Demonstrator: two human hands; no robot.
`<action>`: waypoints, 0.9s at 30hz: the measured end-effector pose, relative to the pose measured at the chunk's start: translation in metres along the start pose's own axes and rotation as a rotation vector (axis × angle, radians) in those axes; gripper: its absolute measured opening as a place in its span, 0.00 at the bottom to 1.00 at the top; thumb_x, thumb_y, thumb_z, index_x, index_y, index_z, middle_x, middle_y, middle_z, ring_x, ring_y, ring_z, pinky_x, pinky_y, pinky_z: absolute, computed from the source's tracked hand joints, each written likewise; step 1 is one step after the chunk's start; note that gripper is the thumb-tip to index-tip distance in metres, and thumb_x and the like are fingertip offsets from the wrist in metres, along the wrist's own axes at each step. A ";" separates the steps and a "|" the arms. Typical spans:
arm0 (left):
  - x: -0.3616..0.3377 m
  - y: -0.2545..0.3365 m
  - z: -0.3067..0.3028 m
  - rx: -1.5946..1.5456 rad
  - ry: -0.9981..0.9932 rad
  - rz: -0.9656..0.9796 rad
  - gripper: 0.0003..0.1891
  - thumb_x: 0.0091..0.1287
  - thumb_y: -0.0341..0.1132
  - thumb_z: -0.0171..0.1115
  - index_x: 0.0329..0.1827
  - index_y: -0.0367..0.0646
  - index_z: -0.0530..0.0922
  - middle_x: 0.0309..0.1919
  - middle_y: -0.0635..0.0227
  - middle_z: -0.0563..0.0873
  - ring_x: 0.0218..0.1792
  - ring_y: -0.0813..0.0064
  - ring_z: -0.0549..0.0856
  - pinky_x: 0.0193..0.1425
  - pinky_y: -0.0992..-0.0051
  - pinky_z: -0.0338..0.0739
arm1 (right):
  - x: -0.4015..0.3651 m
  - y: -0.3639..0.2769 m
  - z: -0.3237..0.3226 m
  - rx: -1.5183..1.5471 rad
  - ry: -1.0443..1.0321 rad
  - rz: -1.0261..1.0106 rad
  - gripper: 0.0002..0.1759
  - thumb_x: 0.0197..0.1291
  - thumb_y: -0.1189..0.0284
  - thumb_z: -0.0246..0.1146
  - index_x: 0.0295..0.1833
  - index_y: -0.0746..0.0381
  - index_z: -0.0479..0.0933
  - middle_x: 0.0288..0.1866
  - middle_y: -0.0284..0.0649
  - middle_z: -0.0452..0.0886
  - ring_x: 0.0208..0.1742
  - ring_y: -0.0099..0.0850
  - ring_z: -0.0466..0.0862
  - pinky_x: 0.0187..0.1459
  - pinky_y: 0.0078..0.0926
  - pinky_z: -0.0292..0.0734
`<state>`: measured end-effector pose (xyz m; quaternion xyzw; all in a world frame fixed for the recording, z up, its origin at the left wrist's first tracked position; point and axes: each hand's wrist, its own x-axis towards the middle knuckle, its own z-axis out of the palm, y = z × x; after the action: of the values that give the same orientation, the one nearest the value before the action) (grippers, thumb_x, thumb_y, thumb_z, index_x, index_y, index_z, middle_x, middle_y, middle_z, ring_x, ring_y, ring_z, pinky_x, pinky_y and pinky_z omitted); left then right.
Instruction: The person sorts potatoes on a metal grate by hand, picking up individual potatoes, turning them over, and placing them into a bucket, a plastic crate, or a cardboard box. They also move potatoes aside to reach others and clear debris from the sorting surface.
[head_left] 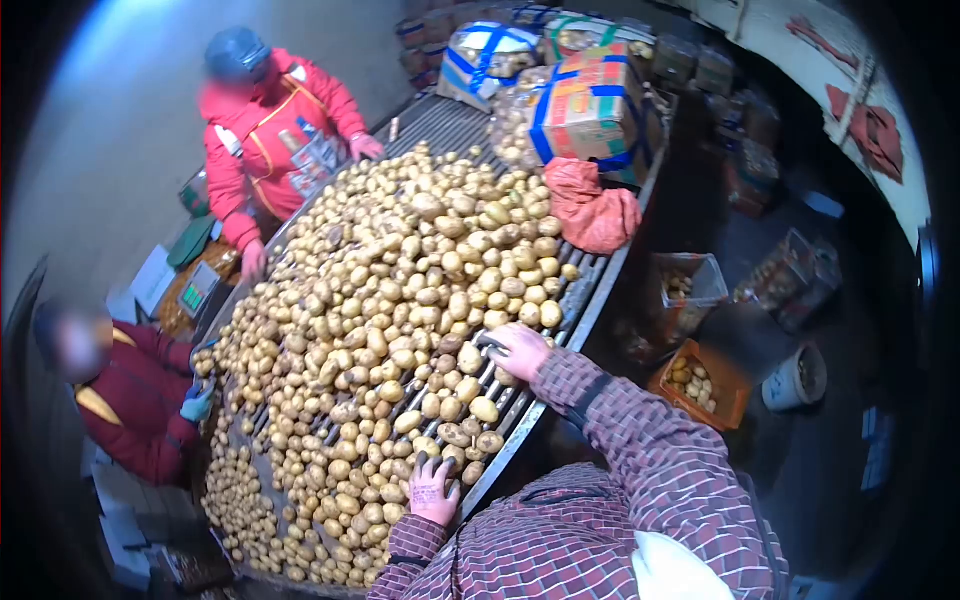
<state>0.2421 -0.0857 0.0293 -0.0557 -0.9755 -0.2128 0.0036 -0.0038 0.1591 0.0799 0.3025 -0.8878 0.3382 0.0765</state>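
Note:
A large heap of potatoes [400, 270] covers a slatted metal sorting table [590, 275]. My left hand [432, 494], in a pale pink glove with dark fingertips, lies at the near edge of the heap. Its fingers are apart and touch the potatoes in front of them. Farther up the same edge, my right hand [517, 352] wears a matching glove. It reaches over the slats with its fingers stretched out beside a single potato [469, 358]. No potato shows in the grip of either hand, though the undersides of both are hidden.
Across the table stand a person in a red jacket [270, 150] and another in dark red [140, 400]. Taped boxes [590, 110] and a red mesh sack [595, 210] sit at the far end. An orange crate [735, 385] and a white bucket [785, 385] stand right.

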 end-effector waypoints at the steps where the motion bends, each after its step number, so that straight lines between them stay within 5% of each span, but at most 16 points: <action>1: -0.005 -0.001 0.001 -0.020 0.010 -0.012 0.27 0.53 0.37 0.68 0.59 0.49 0.77 0.63 0.61 0.74 0.68 0.50 0.66 0.71 0.53 0.61 | 0.024 0.009 0.026 -0.007 -0.011 -0.050 0.18 0.55 0.65 0.64 0.52 0.56 0.79 0.46 0.42 0.82 0.52 0.40 0.80 0.55 0.39 0.74; 6: -0.023 0.001 0.007 -0.068 0.044 -0.115 0.25 0.53 0.37 0.68 0.57 0.49 0.78 0.66 0.64 0.73 0.68 0.53 0.67 0.72 0.54 0.61 | 0.071 -0.004 0.074 -0.270 -0.468 0.070 0.29 0.56 0.63 0.64 0.65 0.54 0.70 0.58 0.44 0.74 0.60 0.41 0.76 0.61 0.39 0.72; 9: -0.027 0.009 0.012 -0.083 0.133 -0.195 0.20 0.55 0.37 0.66 0.53 0.49 0.81 0.64 0.64 0.75 0.67 0.52 0.69 0.71 0.54 0.61 | 0.066 -0.012 0.094 -0.207 -0.455 0.102 0.27 0.55 0.61 0.67 0.60 0.56 0.71 0.56 0.46 0.74 0.58 0.42 0.77 0.58 0.40 0.73; 11: -0.025 0.013 0.015 -0.135 0.183 -0.255 0.19 0.56 0.36 0.65 0.52 0.48 0.81 0.64 0.64 0.76 0.66 0.51 0.70 0.71 0.54 0.62 | 0.061 -0.011 0.099 -0.169 -0.494 -0.053 0.28 0.53 0.58 0.68 0.58 0.57 0.72 0.50 0.47 0.77 0.54 0.43 0.79 0.55 0.40 0.74; 15: -0.023 0.016 0.012 -0.254 0.220 -0.342 0.16 0.57 0.34 0.64 0.50 0.48 0.82 0.62 0.64 0.78 0.65 0.54 0.72 0.71 0.58 0.63 | 0.049 -0.021 0.089 0.014 -0.721 -0.123 0.27 0.53 0.53 0.65 0.55 0.58 0.76 0.54 0.50 0.80 0.57 0.44 0.80 0.57 0.39 0.74; 17: -0.025 0.019 0.016 -0.428 0.431 -0.449 0.14 0.59 0.28 0.62 0.50 0.42 0.81 0.50 0.59 0.85 0.53 0.60 0.83 0.59 0.64 0.76 | 0.047 -0.008 0.094 0.196 -0.716 -0.149 0.31 0.52 0.54 0.66 0.59 0.58 0.75 0.55 0.49 0.80 0.57 0.44 0.80 0.58 0.38 0.74; 19: -0.032 0.023 0.016 -0.823 0.532 -0.799 0.12 0.64 0.29 0.60 0.49 0.39 0.81 0.44 0.59 0.86 0.50 0.65 0.84 0.54 0.67 0.80 | 0.050 -0.022 0.073 0.398 -0.660 0.108 0.32 0.52 0.59 0.69 0.62 0.58 0.74 0.58 0.47 0.79 0.57 0.43 0.80 0.58 0.36 0.75; 21: -0.023 0.039 -0.003 -1.523 0.665 -0.927 0.23 0.71 0.46 0.57 0.65 0.45 0.72 0.55 0.56 0.81 0.55 0.55 0.82 0.56 0.56 0.80 | 0.046 -0.040 0.059 0.478 -0.606 0.050 0.33 0.52 0.61 0.70 0.64 0.59 0.73 0.58 0.48 0.79 0.57 0.42 0.80 0.58 0.34 0.75; 23: -0.012 0.055 -0.020 -2.175 0.677 -0.629 0.31 0.71 0.57 0.53 0.71 0.50 0.65 0.63 0.55 0.75 0.61 0.50 0.76 0.59 0.48 0.76 | 0.030 -0.055 0.059 0.594 -0.781 -0.137 0.34 0.55 0.59 0.69 0.66 0.59 0.71 0.59 0.49 0.78 0.58 0.43 0.79 0.60 0.34 0.74; 25: -0.014 0.049 -0.007 -2.207 0.658 -0.605 0.32 0.70 0.62 0.49 0.71 0.54 0.65 0.64 0.56 0.73 0.65 0.50 0.72 0.61 0.45 0.73 | 0.031 -0.067 0.059 0.636 -1.012 -0.138 0.34 0.55 0.59 0.68 0.66 0.60 0.71 0.59 0.49 0.78 0.59 0.43 0.79 0.61 0.34 0.73; 27: -0.018 0.047 0.009 -2.088 0.694 -0.647 0.31 0.71 0.61 0.46 0.71 0.54 0.65 0.63 0.57 0.74 0.64 0.51 0.73 0.60 0.46 0.73 | 0.031 -0.049 0.077 0.502 -0.777 -0.270 0.27 0.57 0.59 0.66 0.59 0.62 0.76 0.55 0.47 0.80 0.56 0.43 0.80 0.58 0.36 0.75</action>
<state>0.2657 -0.0411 0.0397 0.2837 -0.2383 -0.9132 0.1698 0.0050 0.0656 0.0595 0.5280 -0.6945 0.3911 -0.2931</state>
